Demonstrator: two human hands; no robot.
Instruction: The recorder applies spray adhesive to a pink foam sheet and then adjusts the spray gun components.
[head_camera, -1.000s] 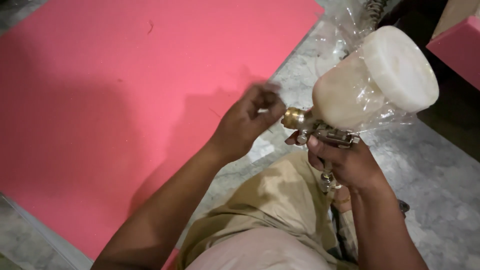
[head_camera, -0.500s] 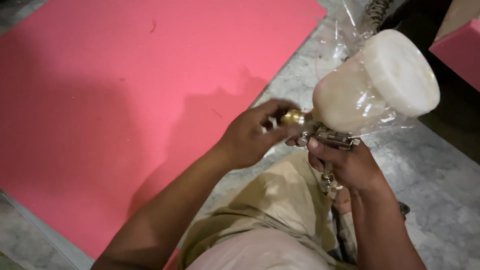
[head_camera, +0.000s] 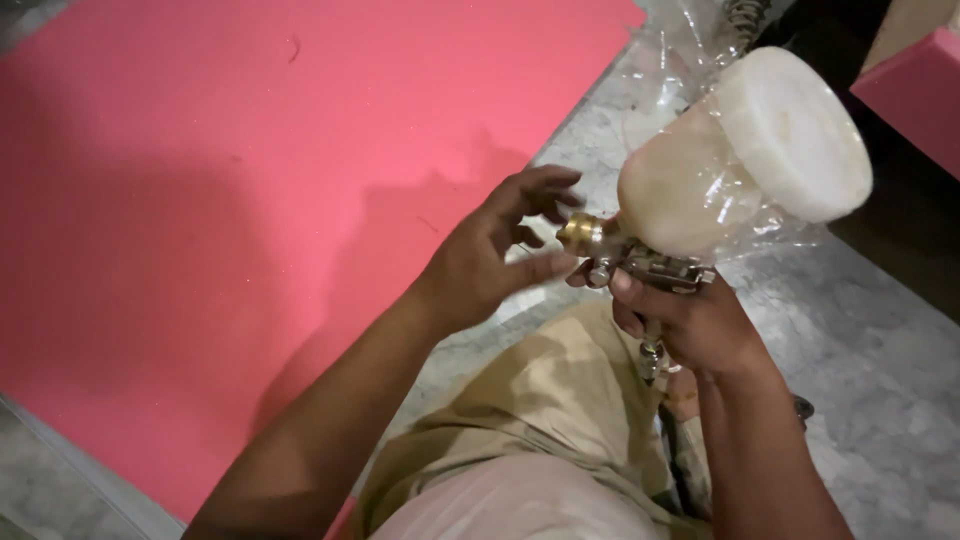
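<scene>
Left hand (head_camera: 490, 262), fingers spread, is set at the brass nozzle (head_camera: 580, 233) of the spray gun (head_camera: 650, 265), which is gripped by the right hand (head_camera: 695, 325). Nozzle adjustment appears in hand; a careful fingertip twist is called for next. Pink sheet (head_camera: 250, 200) lies left of both.

One head-worn view, steeply downward and close over the person's lap (no second view alongside).

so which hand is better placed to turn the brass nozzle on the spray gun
The left hand. Its fingertips sit at the brass nozzle, while the right hand is wrapped around the spray gun grip, steadying it and its white cup.
</scene>
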